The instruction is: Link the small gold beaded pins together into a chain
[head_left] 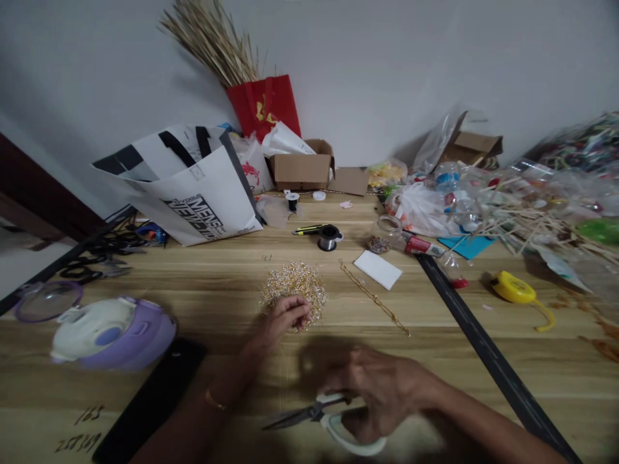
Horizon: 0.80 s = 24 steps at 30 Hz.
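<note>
A round, glittering cluster of gold and clear beads (294,281) lies mid-table. My left hand (289,311) rests at its near side, with thumb and fingers pinched together on it; the exact strand between the fingertips is hidden. A faint thin line, perhaps wire, runs down from that hand toward me. Closer to me, my right hand (374,390) is wrapped round the white handles of a pair of scissors (293,417). Their blades point left, close together, and stay apart from the cluster. To the right of the cluster lies a gold chain (372,295).
Behind are a wire spool (328,237), a bead jar (382,238) and a white card (378,269). At left are a purple-white bottle (116,334), a black case (155,393) and a white bag (203,200). A yellow tape measure (515,288) and plastic clutter sit right.
</note>
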### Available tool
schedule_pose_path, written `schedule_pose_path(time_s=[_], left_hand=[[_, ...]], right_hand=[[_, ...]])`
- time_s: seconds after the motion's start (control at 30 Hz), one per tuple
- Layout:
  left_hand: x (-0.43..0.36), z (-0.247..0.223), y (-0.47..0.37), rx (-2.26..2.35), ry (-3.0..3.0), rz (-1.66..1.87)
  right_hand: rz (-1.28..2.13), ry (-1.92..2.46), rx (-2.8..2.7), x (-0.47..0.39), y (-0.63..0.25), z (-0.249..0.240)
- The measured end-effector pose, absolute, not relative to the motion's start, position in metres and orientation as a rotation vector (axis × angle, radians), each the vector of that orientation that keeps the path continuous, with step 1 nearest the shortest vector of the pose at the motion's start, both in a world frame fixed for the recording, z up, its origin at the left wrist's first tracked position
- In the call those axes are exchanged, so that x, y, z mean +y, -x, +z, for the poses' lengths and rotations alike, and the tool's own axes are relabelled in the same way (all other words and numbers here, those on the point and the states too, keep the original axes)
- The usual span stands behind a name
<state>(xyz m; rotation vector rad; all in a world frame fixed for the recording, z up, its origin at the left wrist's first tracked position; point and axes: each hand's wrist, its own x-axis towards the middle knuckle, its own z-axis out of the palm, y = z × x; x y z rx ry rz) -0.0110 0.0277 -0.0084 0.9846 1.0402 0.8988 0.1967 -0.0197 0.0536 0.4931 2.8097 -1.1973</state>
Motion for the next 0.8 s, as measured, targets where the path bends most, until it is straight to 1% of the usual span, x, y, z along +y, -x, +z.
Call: schedule_pose_path(time_s=[0.07,0.13,0.2,0.27,0.43,0.6,0.7,0.8], left_hand=[[0.027,-0.008,0.011,1.019,-0.928,0.924],[0.027,-0.008,0.011,1.005,-0.894,0.959],[0.028,-0.010,0.011,0.998,-0.874,0.990],[0.030,-0.013,0.011,0.981,-0.851,1.012],[0.030,-0.017,0.011,0.948,-0.742,1.087],[0.028,-0.014,0.009,0.947,-0.714,1.116],[0.027,-0.012,0.008,0.937,-0.710,1.127],[0.026,-0.012,0.008,0.927,-0.718,1.127]], right_hand=[[-1.585,-0.458,2.655,-0.004,-0.205,0.063],[-1.867,-0.514,2.572,0.010,-0.211,0.067],[-2.023,-0.706,2.569,0.019,-0.216,0.067],[-2.066,-0.860,2.580,0.025,-0.219,0.065],[-1.735,-1.169,2.749,0.032,-0.228,0.064],[-1.259,-1.331,2.854,0.037,-0.232,0.058],[-1.126,-1.358,2.866,0.039,-0.230,0.053],[-1.085,-1.351,2.871,0.040,-0.226,0.049]])
